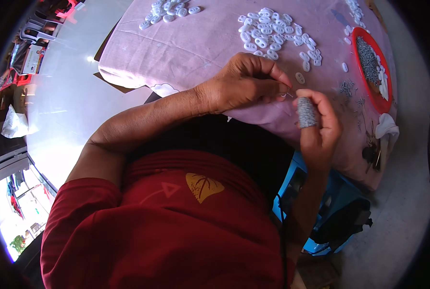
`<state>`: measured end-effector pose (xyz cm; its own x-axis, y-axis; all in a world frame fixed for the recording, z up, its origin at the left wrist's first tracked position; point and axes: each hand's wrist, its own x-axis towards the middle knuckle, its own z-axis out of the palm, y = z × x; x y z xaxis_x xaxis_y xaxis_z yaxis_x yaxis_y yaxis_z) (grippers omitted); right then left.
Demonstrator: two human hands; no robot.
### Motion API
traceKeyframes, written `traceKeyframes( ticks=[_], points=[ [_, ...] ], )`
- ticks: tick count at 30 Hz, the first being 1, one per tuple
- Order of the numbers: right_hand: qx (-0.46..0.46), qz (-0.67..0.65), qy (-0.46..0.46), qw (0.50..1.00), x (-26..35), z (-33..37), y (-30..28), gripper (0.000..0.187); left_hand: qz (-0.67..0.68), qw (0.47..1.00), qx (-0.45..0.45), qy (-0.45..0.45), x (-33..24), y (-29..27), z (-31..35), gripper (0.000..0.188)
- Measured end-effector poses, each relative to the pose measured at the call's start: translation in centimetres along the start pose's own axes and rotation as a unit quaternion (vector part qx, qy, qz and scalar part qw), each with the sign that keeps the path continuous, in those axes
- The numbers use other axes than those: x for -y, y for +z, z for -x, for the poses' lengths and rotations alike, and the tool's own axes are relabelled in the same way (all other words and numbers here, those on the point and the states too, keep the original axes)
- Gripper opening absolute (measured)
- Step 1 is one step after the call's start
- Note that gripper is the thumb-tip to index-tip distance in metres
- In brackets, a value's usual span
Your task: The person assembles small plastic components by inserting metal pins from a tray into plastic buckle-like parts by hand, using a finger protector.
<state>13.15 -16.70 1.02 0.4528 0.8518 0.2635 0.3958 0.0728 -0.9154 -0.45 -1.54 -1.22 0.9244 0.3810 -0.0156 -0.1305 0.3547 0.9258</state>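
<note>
My left hand (pixel 246 82) is over the near edge of the pink-covered table, thumb and fingers pinched on a small white piece (pixel 284 95). A thin, pale sliver sticks out beside that piece; the fingers cover most of it. Close by on the right, my right hand (pixel 323 123) is curled with its fingertips pressed together, and whatever they hold is hidden. A grey speckled wrap (pixel 307 112) covers one of its digits. Just beyond the hands, a single white oval piece with two holes (pixel 299 77) lies on the cloth.
Many similar white ovals (pixel 268 31) form a loose pile farther back, with another group (pixel 167 9) at far left. On the right stands a red tray (pixel 388 86) of small grey metal pieces. Loose metal bits (pixel 348 88) and a white cloth (pixel 387 126) lie near it.
</note>
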Motion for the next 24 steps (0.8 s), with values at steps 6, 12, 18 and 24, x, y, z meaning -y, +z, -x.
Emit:
traceKeyframes(
  ticks=[6,12,18,24],
  points=[
    [0.014,0.113,-0.07,0.991,-0.2,-0.3,0.1,0.016,-0.02,1.0,0.019,0.005,-0.3,-0.4,-0.1,0.013],
    [0.029,0.169,-0.107,0.979,0.3,-0.7,0.5,0.017,-0.046,0.998,0.029,0.008,-0.2,-0.5,0.0,0.013],
    [0.012,0.155,-0.144,0.977,-0.4,-0.6,1.3,0.018,-0.028,0.999,0.026,0.016,0.1,-0.5,0.2,0.012],
    [0.01,0.128,-0.093,0.987,0.2,-0.3,0.8,0.02,-0.015,0.999,0.03,0.004,-0.1,-0.6,0.3,0.013]
  ],
)
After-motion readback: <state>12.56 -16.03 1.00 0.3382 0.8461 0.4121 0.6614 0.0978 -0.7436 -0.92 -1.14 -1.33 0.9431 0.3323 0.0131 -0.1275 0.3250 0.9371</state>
